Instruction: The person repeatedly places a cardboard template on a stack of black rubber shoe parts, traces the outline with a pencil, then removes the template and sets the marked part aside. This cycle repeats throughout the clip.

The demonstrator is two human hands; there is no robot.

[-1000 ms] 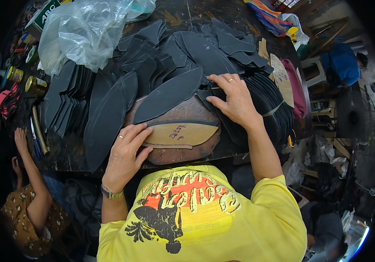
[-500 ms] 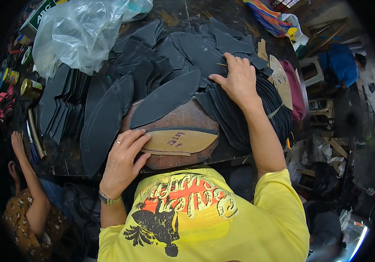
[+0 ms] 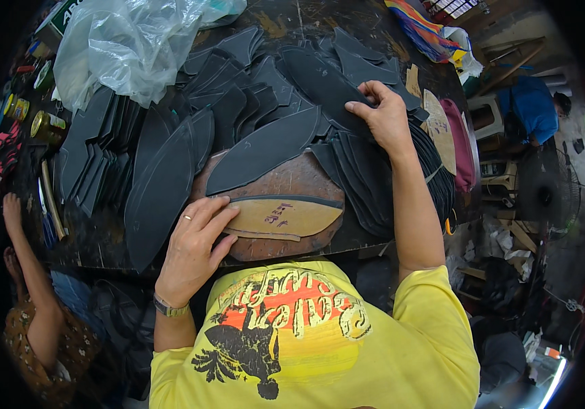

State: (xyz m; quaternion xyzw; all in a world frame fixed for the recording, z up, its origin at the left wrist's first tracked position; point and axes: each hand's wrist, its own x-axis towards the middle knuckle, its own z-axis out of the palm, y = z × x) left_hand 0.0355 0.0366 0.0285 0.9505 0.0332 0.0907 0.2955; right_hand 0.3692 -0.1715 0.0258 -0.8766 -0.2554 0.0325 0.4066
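My left hand point(image 3: 195, 238) holds the left end of a tan cardboard template point(image 3: 285, 217) with handwriting on it, its fingers along the top edge and the thumb below. A black sheet piece shows as a dark strip along the template's upper edge. Both lie on a worn brown board point(image 3: 251, 253). At the far right of the pile, my right hand point(image 3: 386, 116) is closed on the near edge of a long black leaf-shaped piece point(image 3: 323, 85); its fingertips are partly hidden. Another black leaf-shaped piece point(image 3: 265, 151) overlaps the board's far edge.
Stacked black cut pieces point(image 3: 95, 150) stand at the left, beneath a clear plastic bag point(image 3: 125, 51). A bundle of black pieces point(image 3: 435, 163) lies under my right forearm, beside another cardboard template point(image 3: 439, 129). Scissors point(image 3: 50, 211) lie by the left edge, near a co-worker's arm point(image 3: 33, 273).
My right hand has closed on the long black piece and shifted slightly right; the piece has turned and lifted a little. My left hand stays on the template.
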